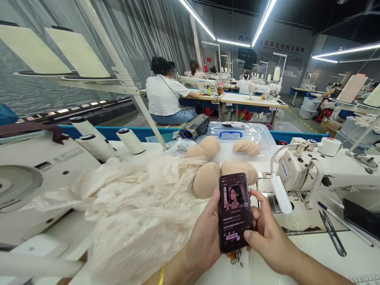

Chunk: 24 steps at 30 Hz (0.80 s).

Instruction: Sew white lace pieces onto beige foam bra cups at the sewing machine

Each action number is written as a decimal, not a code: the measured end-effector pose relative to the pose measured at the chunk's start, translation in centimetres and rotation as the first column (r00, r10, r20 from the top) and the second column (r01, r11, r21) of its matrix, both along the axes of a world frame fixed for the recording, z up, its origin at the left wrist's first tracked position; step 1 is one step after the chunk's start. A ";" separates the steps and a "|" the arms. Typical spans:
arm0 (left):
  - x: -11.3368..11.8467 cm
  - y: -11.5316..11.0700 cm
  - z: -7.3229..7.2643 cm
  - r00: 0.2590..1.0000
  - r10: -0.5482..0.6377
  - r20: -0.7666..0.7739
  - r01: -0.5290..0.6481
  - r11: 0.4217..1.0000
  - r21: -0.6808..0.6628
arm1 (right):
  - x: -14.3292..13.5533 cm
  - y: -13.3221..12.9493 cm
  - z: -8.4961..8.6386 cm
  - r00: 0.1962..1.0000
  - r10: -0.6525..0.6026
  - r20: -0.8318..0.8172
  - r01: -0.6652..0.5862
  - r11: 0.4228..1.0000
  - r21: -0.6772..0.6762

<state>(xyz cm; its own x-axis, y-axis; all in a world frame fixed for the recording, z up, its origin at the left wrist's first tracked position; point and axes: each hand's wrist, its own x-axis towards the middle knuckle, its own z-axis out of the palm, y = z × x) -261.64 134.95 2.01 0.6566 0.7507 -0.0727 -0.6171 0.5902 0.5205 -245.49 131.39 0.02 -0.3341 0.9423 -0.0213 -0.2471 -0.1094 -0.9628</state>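
A black smartphone (235, 215) with a lit screen is held upright over the table, tilted toward me. My left hand (203, 235) is closed around its left edge, thumb along the side. On the right edge, my right hand (265, 231) grips it, with the thumb at the lower screen corner and the index finger near the upper side. Beige moulded cups (207, 181) lie just behind the phone, partly covered by it. Cream lace fabric (130, 198) is heaped left of my hands. Below the phone, a small metal and orange item shows only in part.
A white sewing machine (301, 166) stands to the right, with thread snips (331, 233) and a pen (346, 223) in front. Thread cones (130, 140) stand at left. A clear plastic box lid (255, 132) lies at the back. Several people sit at machines farther off.
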 end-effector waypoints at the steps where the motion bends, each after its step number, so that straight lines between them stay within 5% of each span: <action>1: 0.0 0.0 0.0 1.000 -0.006 0.003 0.006 1.000 0.005 | 0.0 0.0 -0.1 1.000 0.000 -0.007 0.000 1.000 0.002; 24: 0.0 -0.2 0.1 0.995 0.032 -0.092 -0.037 0.998 -0.047 | -0.1 0.0 -0.4 1.000 -0.026 0.006 0.026 1.000 -0.016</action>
<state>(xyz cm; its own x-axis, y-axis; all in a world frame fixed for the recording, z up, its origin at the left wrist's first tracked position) -261.68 134.75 2.06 0.6192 0.7670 -0.1680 -0.5886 0.5951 0.5472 -245.62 131.36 -0.35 -0.3089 0.9503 -0.0383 -0.2450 -0.1184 -0.9623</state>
